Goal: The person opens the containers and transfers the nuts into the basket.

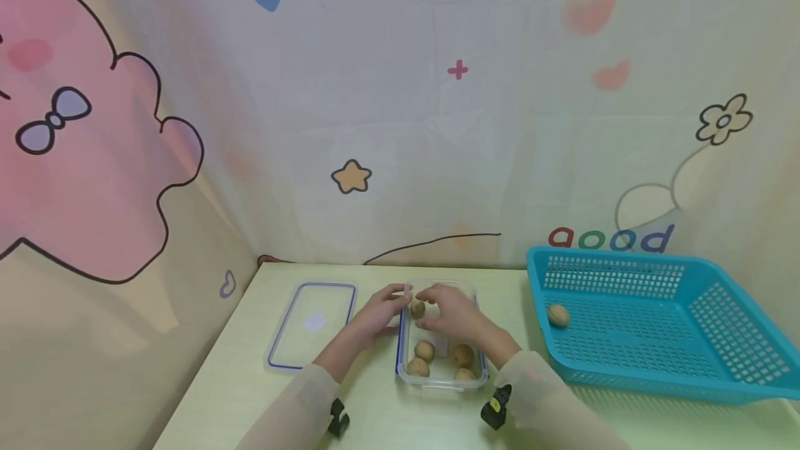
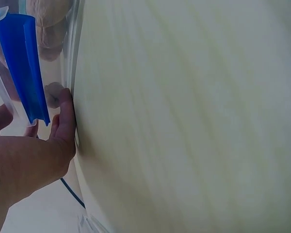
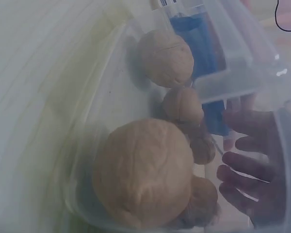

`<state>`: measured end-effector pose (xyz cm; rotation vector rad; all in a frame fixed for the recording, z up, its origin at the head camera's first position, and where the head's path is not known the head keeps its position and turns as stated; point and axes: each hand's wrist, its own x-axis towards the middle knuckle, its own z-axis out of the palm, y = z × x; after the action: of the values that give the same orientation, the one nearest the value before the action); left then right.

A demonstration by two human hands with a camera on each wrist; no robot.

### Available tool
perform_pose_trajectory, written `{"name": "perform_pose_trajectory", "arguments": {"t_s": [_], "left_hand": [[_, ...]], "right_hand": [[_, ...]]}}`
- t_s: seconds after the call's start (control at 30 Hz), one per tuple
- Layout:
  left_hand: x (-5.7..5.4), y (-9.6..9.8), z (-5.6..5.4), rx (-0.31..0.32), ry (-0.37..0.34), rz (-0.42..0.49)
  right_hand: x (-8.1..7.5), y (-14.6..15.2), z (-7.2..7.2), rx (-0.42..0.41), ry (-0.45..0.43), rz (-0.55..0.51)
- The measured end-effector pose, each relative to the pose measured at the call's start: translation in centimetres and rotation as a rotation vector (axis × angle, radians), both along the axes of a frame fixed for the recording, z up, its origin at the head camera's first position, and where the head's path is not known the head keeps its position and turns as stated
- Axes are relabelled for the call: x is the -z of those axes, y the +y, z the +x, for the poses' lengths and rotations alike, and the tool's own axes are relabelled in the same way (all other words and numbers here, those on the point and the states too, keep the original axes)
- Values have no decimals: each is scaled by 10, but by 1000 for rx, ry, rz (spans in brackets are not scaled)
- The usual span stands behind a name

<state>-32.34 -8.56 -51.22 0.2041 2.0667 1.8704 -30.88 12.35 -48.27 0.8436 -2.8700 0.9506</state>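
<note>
A clear plastic food box [image 1: 442, 385] with blue side clips stands between the hands. Several walnuts [image 1: 425, 351] lie in it, mostly at the near end; a single walnut [image 1: 417, 309] sits by the far left wall. My left hand [image 1: 375, 312] holds the box's left side near the far corner, fingertips at the rim. Its thumb rests along the outer wall, by the blue clip [image 2: 24, 68]. Over the box, my right hand [image 1: 455, 312] reaches in beside that walnut, thumb and fingers apart. Through the wall, the right wrist view shows spread fingers [image 3: 247, 170] holding nothing.
A turquoise slotted basket [image 1: 631, 380] stands on the right with one walnut [image 1: 558, 315] near its left wall. Flat on the table [image 1: 231, 394] at left lies a clear lid [image 1: 312, 364] with a blue seal. A printed curtain [image 1: 406, 123] hangs behind.
</note>
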Motion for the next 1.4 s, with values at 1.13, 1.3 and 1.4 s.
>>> {"name": "perform_pose_trajectory", "arguments": {"t_s": [1.13, 1.3, 1.4], "left_hand": [[-1, 1, 1, -26, -3, -10], [0, 1, -1, -24, 0, -21], [2, 1, -1, -20, 0, -22]], "right_hand": [[-13, 6, 10, -62, -9, -69], [-34, 26, 19, -54, 52, -99], [-44, 41, 24, -29, 95, -117]]}}
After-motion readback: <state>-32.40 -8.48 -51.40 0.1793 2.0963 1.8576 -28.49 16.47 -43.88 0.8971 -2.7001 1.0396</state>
